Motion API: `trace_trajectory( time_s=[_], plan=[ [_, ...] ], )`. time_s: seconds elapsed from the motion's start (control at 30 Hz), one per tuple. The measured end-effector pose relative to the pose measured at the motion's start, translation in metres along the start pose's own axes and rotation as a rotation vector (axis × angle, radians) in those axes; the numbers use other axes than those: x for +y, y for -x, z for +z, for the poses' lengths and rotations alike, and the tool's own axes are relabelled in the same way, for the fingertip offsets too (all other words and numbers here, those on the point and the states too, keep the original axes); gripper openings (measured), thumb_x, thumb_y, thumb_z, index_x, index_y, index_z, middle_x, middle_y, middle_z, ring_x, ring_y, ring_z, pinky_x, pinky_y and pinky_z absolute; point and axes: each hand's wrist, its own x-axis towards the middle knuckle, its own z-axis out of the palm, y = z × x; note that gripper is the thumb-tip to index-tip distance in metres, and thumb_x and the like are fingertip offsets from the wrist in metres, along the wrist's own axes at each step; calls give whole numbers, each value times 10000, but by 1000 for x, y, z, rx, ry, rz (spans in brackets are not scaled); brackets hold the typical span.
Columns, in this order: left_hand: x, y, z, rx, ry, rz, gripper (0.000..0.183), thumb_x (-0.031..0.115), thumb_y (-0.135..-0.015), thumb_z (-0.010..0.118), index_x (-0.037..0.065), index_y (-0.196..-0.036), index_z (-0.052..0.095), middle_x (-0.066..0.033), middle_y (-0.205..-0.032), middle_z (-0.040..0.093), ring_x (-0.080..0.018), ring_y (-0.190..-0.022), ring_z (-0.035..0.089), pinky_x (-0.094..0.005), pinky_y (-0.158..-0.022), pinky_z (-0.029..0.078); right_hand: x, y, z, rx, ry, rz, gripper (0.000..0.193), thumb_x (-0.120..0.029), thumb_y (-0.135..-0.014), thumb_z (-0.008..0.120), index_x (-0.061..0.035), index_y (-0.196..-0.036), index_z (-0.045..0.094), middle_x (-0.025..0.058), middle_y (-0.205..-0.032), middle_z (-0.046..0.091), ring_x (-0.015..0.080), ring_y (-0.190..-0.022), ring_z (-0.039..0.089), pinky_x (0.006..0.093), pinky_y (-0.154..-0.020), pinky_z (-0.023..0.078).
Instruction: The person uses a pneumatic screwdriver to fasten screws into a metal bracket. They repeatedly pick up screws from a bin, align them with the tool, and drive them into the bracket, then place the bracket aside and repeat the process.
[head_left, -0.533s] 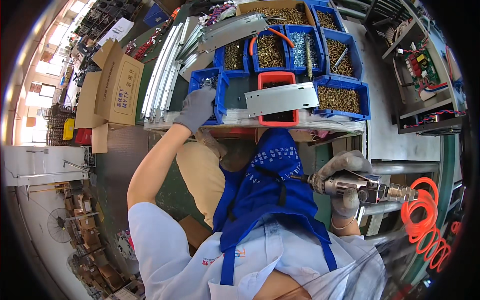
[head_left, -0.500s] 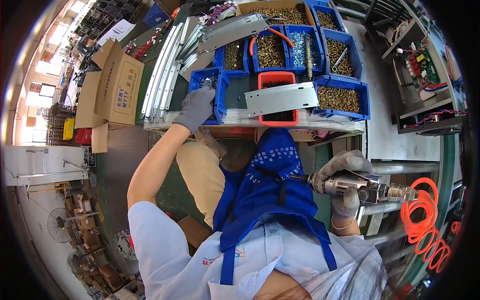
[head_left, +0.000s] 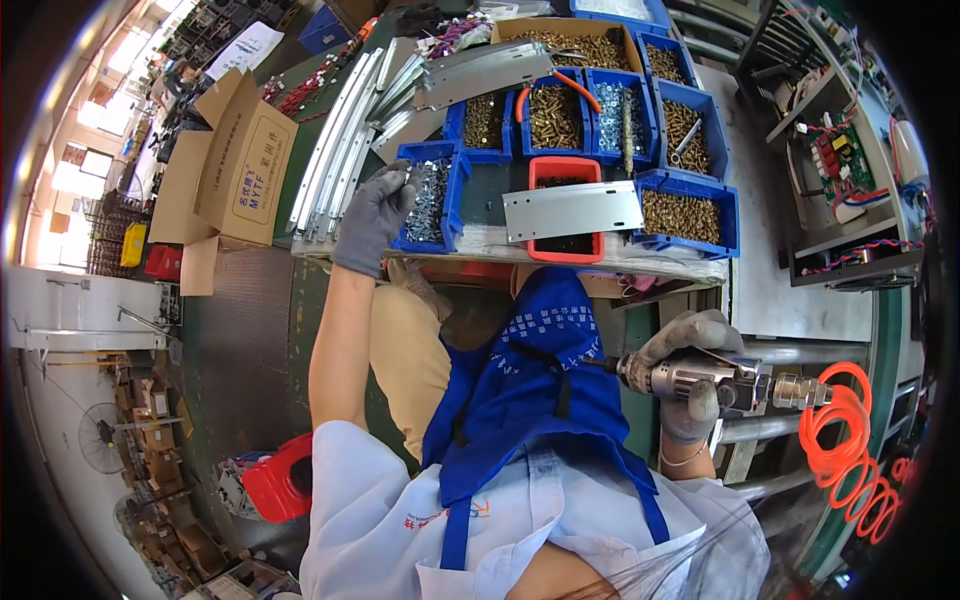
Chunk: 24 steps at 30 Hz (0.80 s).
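Observation:
My left hand, in a grey glove, is raised at the left side of a blue bin of small silver fasteners. Its thumb and fingers are pinched together; what sits between them is too small to make out. My right hand, also gloved, grips a silver air screwdriver in front of my blue apron. The tool's bit points left, and an orange coiled hose hangs from its other end. Across a red bin lies a flat metal plate with holes.
Blue bins hold brass screws and silver washers or nuts. Long metal strips lie at the bench's left, beside an open carton. At right stands a metal chassis with a circuit board and wires.
My left hand has come out of the blue bin and moved left, its fingers now pinched at the bin's side. My right hand keeps the screwdriver nearly still. The view has shifted slightly.

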Motion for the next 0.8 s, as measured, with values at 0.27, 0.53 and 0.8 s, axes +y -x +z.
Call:
trace_trajectory(
  time_s=[0.27,0.53,0.8],
  plan=[
    [-6,-2,4,182,-74,75,160,21,-882,579,-32,-1033,596,-157,-918,662,-189,-782,673,-222,-608,582,2,0,4,-37,-1,-23,590,-501,-752,741,-33,-1036,519,116,-872,524,214,-658,606,332,-534,552],
    [1,3,19,229,-290,144,193,-1,-885,561,-57,-1068,586,-143,-898,660,-176,-744,671,-214,-609,580,-1,2,4,-34,-45,27,584,-482,-738,764,-65,-1075,534,116,-888,529,228,-695,613,337,-553,555],
    [3,-1,-13,-16,53,-6,226,93,-922,549,-40,-1103,576,-145,-906,644,-195,-764,638,-255,-612,560,2,2,9,-40,-77,36,606,-487,-734,768,-49,-1070,519,131,-866,548,226,-623,602,340,-505,534]
  ],
)
